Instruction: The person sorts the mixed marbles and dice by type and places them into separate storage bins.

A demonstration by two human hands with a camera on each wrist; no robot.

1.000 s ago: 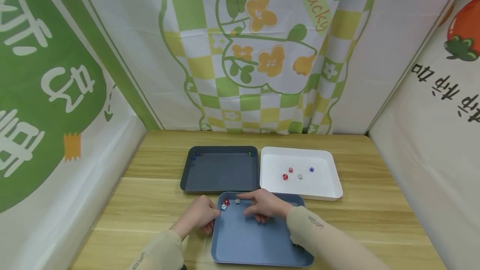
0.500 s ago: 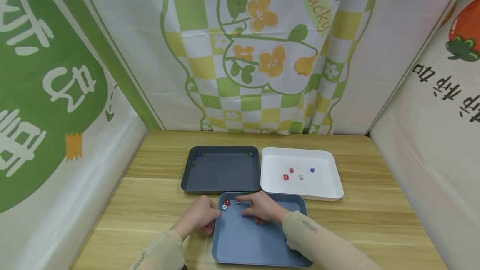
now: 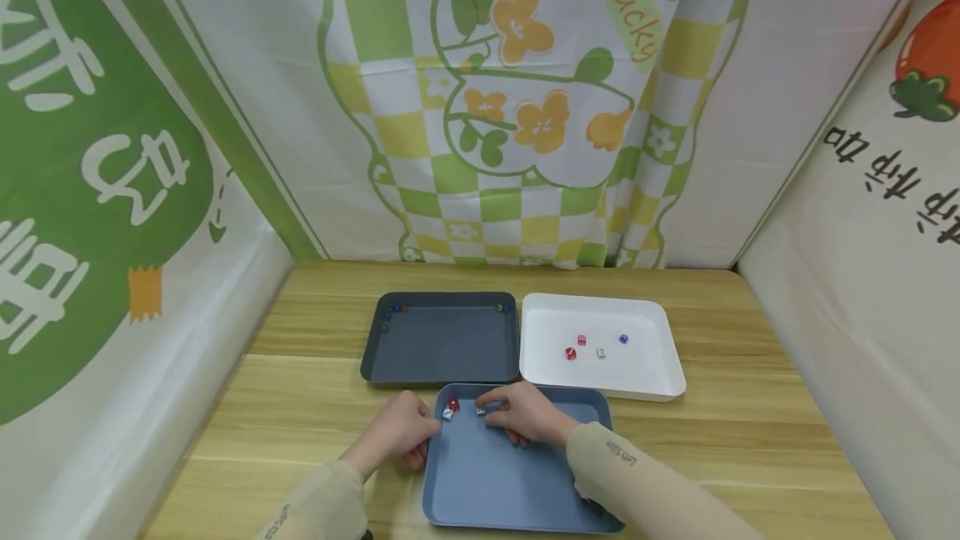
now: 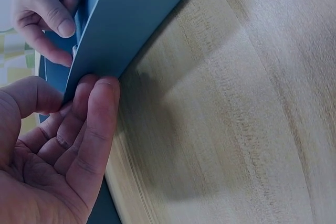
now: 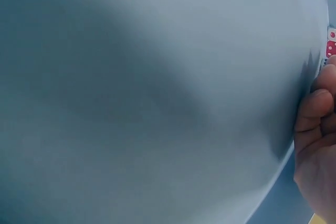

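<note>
My left hand (image 3: 405,427) pinches the left rim of the blue-grey tray (image 3: 517,490), its thumb at the rim and its fingers against the outer wall, as the left wrist view shows. Inside the tray, near its far edge, my right hand (image 3: 528,415) has its index finger and thumb around a small white die (image 3: 481,411). Whether both fingertips press on the die is hard to tell. To its left, in the far left corner, a red die (image 3: 453,403) lies against another white die (image 3: 447,414). The right wrist view shows the right hand (image 5: 317,140) only at its edge.
A dark grey tray (image 3: 442,348) stands behind on the left, with several small coloured pieces (image 3: 387,316) along its far corners. Beside it a white tray (image 3: 645,373) holds red, white and blue dice (image 3: 623,339). Printed curtains surround the wooden table (image 3: 300,357).
The white die under my right hand has come slightly nearer, and the index finger has bent toward the thumb around it. My left hand stays on the tray rim.
</note>
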